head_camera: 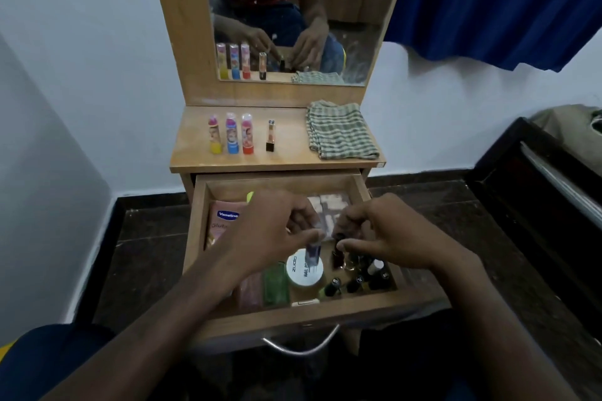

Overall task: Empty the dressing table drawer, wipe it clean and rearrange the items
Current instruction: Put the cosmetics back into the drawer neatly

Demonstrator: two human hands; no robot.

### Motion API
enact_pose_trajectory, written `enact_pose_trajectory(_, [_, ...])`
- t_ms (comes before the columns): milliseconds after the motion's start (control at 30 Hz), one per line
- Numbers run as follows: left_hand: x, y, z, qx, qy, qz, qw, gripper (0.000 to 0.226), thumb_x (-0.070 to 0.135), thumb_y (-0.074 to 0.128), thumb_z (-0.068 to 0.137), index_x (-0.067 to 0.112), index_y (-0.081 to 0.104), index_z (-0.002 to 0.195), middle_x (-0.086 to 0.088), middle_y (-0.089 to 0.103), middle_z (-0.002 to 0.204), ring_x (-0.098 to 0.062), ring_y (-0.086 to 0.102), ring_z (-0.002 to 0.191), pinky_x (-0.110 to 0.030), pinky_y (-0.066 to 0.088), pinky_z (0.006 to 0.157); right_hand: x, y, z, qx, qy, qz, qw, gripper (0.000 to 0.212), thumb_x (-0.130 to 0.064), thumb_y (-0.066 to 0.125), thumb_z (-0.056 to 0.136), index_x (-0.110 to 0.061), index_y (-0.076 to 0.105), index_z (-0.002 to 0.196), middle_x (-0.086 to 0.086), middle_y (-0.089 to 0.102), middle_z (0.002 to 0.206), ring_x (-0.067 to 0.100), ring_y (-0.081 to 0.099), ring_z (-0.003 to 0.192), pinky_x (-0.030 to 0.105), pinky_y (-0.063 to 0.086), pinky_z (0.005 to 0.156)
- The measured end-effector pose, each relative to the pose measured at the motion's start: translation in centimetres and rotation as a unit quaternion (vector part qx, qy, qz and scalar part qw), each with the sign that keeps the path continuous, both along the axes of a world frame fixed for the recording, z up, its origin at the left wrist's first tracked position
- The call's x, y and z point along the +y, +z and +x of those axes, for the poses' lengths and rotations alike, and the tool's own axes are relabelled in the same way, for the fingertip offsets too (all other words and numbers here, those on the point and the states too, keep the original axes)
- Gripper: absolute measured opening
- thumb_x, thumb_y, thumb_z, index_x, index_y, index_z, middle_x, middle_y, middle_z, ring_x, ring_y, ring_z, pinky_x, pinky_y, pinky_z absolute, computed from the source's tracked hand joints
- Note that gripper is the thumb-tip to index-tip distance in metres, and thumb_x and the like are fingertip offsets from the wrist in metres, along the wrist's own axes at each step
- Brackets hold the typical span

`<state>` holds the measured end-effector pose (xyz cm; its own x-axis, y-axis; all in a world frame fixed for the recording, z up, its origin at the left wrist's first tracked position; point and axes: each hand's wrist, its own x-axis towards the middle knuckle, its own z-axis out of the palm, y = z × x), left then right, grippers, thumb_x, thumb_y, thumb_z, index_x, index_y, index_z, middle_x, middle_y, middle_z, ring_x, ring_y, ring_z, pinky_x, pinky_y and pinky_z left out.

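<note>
The wooden drawer (303, 312) of the dressing table is pulled open. Both hands are inside it. My left hand (273, 231) pinches a small clear purple tube (314, 252) above a white nail polish remover jar (304, 272). My right hand (387, 234) pinches the cap of a dark nail polish bottle (337, 255). More dark nail polish bottles (355, 283) lie at the drawer's right front. A pink Vaseline tube (223, 221), a green packet (276, 283) and a pale makeup palette (325, 208) also lie inside.
On the tabletop (293, 140) stand three colourful lip balms (231, 135), a black-based lipstick (270, 136) and a folded checked cloth (340, 130). A mirror (286, 10) rises behind. A dark wooden bed frame (537, 189) is at the right, a blue curtain (488, 0) above it.
</note>
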<state>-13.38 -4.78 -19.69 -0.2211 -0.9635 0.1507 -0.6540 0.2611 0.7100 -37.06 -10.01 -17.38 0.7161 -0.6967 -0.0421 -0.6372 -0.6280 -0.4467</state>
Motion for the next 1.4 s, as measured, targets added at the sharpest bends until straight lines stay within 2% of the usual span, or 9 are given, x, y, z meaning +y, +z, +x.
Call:
enact_pose_trajectory(100, [0.0,-0.8,-1.3,-0.013,-0.008,-0.002,1.000,0.018,0.029,0.089,0.084,0.018,0.081,0.095,0.011,0.077,0.081,0.001,0.073,0.075,-0.017,0.058,0.080,-0.2,0.0,-0.8,0.063,0.007,0.007,0.998,0.011,-0.035,0.086,0.085,-0.032,0.077,0.091,-0.017,0.073,0.082,-0.003,0.068,0.082,0.014,0.050,0.068])
enact_pose_trajectory(233, [0.2,-1.6,-3.0,-0.003,-0.023,0.008,1.000,0.019,0.025,0.090,0.083,0.015,0.080,0.096,0.018,0.069,0.073,-0.002,0.073,0.075,-0.011,0.057,0.071,-0.4,0.0,-1.6,0.107,-0.002,0.011,0.994,0.013,-0.035,0.088,0.082,-0.031,0.079,0.091,-0.017,0.072,0.077,-0.003,0.066,0.078,0.019,0.052,0.069])
enact_pose_trajectory(467, [-0.3,-2.9,-5.0,-0.032,-0.033,0.042,0.998,0.017,0.023,0.089,0.084,0.015,0.080,0.097,0.006,0.079,0.084,-0.002,0.074,0.075,-0.019,0.061,0.076,-0.5,-0.5,-1.8,0.150,-0.009,0.018,0.989,0.017,-0.027,0.088,0.083,-0.027,0.081,0.098,-0.010,0.075,0.081,0.000,0.069,0.075,0.027,0.061,0.075])
enact_pose_trajectory(600, [-0.5,-3.3,-5.4,-0.035,-0.033,0.053,0.997,0.014,0.023,0.088,0.085,0.019,0.079,0.095,0.008,0.078,0.084,-0.001,0.074,0.076,-0.019,0.061,0.075,-0.9,-0.6,-2.3,0.124,-0.011,0.019,0.992,0.012,-0.026,0.087,0.084,-0.028,0.083,0.095,-0.012,0.075,0.080,-0.002,0.068,0.073,0.022,0.059,0.070])
enact_pose_trajectory(733, [-0.5,-3.6,-5.7,-0.016,-0.042,0.061,0.997,0.018,0.025,0.089,0.084,0.021,0.079,0.098,0.010,0.077,0.085,0.003,0.073,0.077,-0.014,0.059,0.072,-1.4,-0.9,-2.3,0.062,-0.032,-0.052,0.996,0.005,-0.031,0.080,0.091,-0.027,0.082,0.095,-0.018,0.071,0.076,-0.009,0.061,0.065,0.006,0.040,0.061])
enact_pose_trajectory(1000, [-0.2,-3.6,-5.6,0.032,-0.045,0.073,0.996,0.029,0.038,0.088,0.085,0.016,0.078,0.101,0.007,0.078,0.084,0.001,0.074,0.075,-0.023,0.064,0.074,-1.9,-1.7,-2.5,-0.001,-0.061,-0.080,0.995,0.005,-0.032,0.078,0.093,-0.029,0.080,0.090,-0.020,0.068,0.074,-0.009,0.061,0.066,0.007,0.039,0.060])
enact_pose_trajectory(1133, [-0.7,-2.2,-3.4,0.002,0.006,0.008,1.000,0.025,0.039,0.082,0.091,0.015,0.080,0.098,0.009,0.077,0.081,-0.001,0.072,0.075,-0.012,0.057,0.070,-2.0,-2.3,-2.1,-0.044,-0.075,-0.108,0.990,0.002,-0.027,0.080,0.090,-0.026,0.081,0.092,-0.015,0.075,0.081,-0.005,0.066,0.072,0.015,0.052,0.066])
enact_pose_trajectory(1267, [-2.1,-0.7,0.7,-0.033,0.107,-0.084,0.990,0.009,0.032,0.077,0.095,0.027,0.077,0.102,0.017,0.074,0.088,0.003,0.068,0.080,-0.022,0.060,0.074,-2.1,-2.7,0.2,-0.126,-0.106,-0.141,0.976,0.011,-0.016,0.085,0.085,-0.024,0.081,0.092,-0.015,0.074,0.084,-0.002,0.065,0.076,0.009,0.048,0.069])
enact_pose_trajectory(1400, [-2.9,0.6,4.6,-0.133,0.242,-0.241,0.931,0.019,0.031,0.073,0.097,0.027,0.072,0.116,0.009,0.070,0.107,-0.009,0.060,0.097,-0.026,0.053,0.069,-3.7,-2.1,4.4,-0.185,-0.112,-0.154,0.964,0.015,-0.019,0.081,0.089,-0.023,0.081,0.103,-0.014,0.075,0.092,-0.002,0.066,0.083,0.021,0.056,0.078])
